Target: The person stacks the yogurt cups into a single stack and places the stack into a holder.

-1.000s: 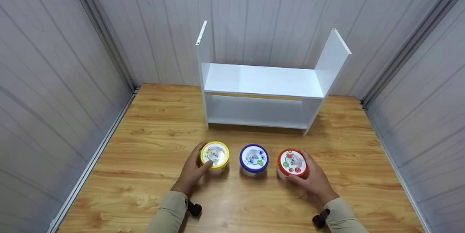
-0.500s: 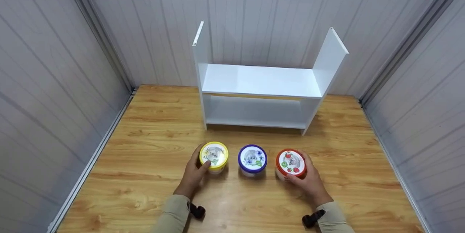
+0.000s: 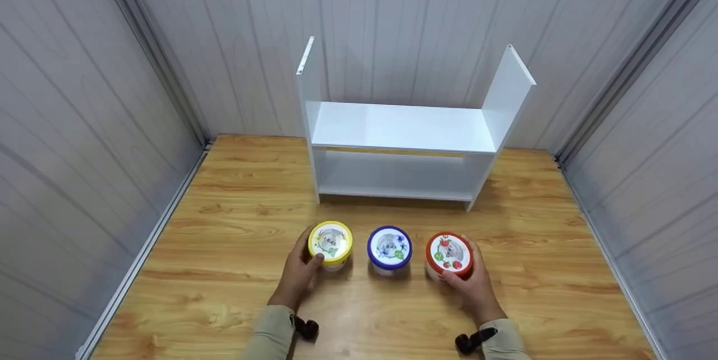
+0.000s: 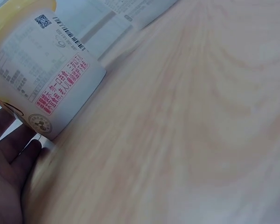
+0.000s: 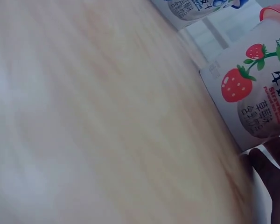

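Note:
In the head view three lidded tubs stand upright in a row on the wooden surface. My left hand (image 3: 297, 271) holds the tub with the yellow lid (image 3: 331, 241), thumb at the lid's near edge and fingers along its left side. The tub with the blue lid (image 3: 389, 247) stands in the middle, untouched. On the right, my right hand (image 3: 477, 286) grips the tub with the red lid (image 3: 449, 254), thumb at the near side. Printed text and a barcode show on the yellow-lidded tub (image 4: 46, 70) in the left wrist view. Strawberries decorate the red-lidded tub (image 5: 252, 93) in the right wrist view.
Behind the tubs stands a white two-tier shelf (image 3: 404, 127) with tall side panels. Light panelled walls (image 3: 409, 23) enclose the wooden surface (image 3: 224, 248) at the back and both sides. A small black camera (image 3: 305, 327) sits on each wrist.
My right wrist and sleeve have swung a little left, while both hands keep their hold. The tubs stay in their row; the view has shifted slightly.

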Motion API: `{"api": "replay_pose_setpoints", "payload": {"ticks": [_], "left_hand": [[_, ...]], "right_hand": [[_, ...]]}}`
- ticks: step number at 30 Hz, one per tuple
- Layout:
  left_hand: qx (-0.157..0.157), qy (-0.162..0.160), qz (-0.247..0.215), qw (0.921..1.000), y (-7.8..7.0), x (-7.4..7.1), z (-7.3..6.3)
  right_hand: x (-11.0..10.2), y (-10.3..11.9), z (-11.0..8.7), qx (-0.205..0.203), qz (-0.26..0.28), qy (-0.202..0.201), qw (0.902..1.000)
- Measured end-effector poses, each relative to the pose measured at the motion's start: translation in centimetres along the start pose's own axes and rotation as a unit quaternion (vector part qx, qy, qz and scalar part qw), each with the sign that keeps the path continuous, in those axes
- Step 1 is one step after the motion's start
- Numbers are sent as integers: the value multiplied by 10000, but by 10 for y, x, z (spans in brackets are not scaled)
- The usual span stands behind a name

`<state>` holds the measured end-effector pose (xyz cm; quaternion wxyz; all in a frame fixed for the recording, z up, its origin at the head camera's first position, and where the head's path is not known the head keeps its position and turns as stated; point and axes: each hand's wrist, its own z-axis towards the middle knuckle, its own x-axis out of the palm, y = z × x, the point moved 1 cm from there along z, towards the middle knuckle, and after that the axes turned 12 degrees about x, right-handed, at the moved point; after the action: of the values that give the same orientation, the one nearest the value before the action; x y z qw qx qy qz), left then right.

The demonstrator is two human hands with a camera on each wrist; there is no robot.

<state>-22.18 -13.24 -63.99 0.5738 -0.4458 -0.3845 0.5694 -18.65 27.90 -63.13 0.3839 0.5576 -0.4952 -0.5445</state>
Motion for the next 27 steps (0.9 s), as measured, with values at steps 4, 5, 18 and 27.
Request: {"api": "replay_pose_setpoints", "payload": {"ticks": [4,5,18,27], "left_hand": [[56,-19,-53,10000,0,0,-2],[53,-28,-24,10000,1,0,-2],[94,-125,462,9988,3,-2,-2],[700,5,896,9935,4,0,-2]], "right_hand": [[3,-5,0,-67,225,-58,9997],[4,-6,0,-59,251,-72,9996],[4,-5,-2,288,138,-184,9993],[1,-2,1,139,301,-347,9988]]}}
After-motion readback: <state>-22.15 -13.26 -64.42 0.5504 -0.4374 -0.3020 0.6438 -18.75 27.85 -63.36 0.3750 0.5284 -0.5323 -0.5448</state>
